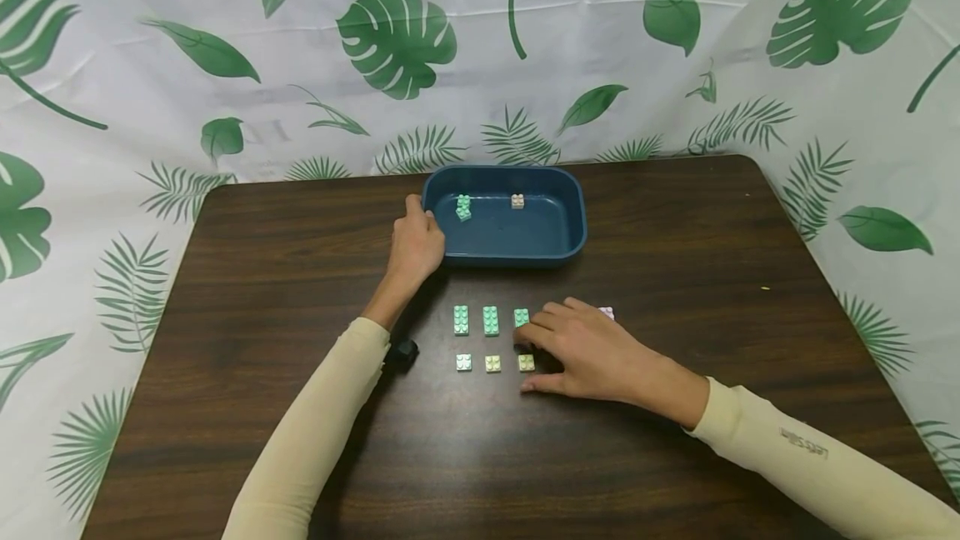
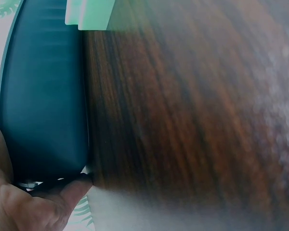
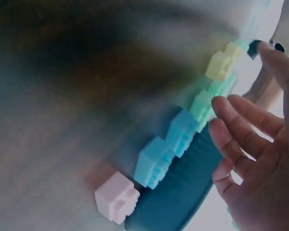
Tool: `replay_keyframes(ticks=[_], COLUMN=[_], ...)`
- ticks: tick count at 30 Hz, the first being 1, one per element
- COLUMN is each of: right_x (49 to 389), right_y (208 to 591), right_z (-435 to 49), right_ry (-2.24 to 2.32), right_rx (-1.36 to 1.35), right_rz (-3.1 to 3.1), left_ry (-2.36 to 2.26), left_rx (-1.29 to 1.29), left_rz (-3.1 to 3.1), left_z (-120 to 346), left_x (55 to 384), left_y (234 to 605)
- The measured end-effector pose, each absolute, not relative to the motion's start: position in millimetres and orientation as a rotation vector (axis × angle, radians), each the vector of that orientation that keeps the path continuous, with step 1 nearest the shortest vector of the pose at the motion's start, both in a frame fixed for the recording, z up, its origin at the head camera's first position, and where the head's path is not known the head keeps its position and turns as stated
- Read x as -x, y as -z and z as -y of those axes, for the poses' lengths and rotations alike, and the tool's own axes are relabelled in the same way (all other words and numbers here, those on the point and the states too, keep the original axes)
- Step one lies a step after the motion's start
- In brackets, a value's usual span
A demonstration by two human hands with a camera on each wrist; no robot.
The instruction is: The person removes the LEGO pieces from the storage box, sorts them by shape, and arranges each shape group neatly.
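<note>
1. Three longer green bricks (image 1: 491,321) stand in a row on the dark wooden table (image 1: 675,473), near the tray; the right-most is partly covered by fingertips.
2. Two blue bricks (image 3: 154,161) continue that row, seen from the right wrist; the right hand hides them from the head camera.
3. One pink brick (image 3: 116,197) ends the row, only its edge showing past the knuckles from above.
4. Three small bricks form a nearer row: one pale mint brick (image 1: 464,362) and two yellow bricks (image 1: 492,364).
5. One blue tray (image 1: 504,260) sits behind the rows, near the table's far edge. It contains three pieces: two small green bricks (image 1: 463,212) close together at the left, one beige brick (image 1: 517,201) farther right.
6. The left hand (image 1: 417,244) grasps the tray's left end, thumb at the near corner.
7. The right hand (image 1: 581,348) is over the rows, fingers spread, loosely bent and holding nothing; the thumb lies near the right-hand yellow brick.
8. One black object (image 1: 402,354) is beside the left sleeve (image 1: 322,415); a leaf-printed cloth (image 1: 292,132) hangs behind the table.
</note>
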State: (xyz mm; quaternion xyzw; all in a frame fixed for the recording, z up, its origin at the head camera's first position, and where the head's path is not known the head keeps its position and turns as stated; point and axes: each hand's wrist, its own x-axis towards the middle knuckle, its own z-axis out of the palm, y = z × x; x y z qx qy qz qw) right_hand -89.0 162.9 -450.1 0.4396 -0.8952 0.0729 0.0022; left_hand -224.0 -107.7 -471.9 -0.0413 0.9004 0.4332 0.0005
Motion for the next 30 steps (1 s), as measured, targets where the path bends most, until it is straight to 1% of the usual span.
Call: replay_keyframes(ticks=[7,15,23,30], right_x=[97,119,154,194], right_y=[433,415,400,404], right_z=[-166,-170,-168,-165], right_ry=[-0.246,-0.334,-0.364,-0.386], right_rx=[-1.273,-1.114,-0.971,-0.847], right_rz=[2.758,2.689,2.699,2.851], left_ry=[-1.367,-1.356,-1.362,-1.354], left_rx=[0.131,0.121,0.112,0.121], left_rz=[-2.818,-2.819,-2.824,-2.818], left_z=[108,109,108,108], left_x=[223,224,225,224], left_y=[472,471,471,471])
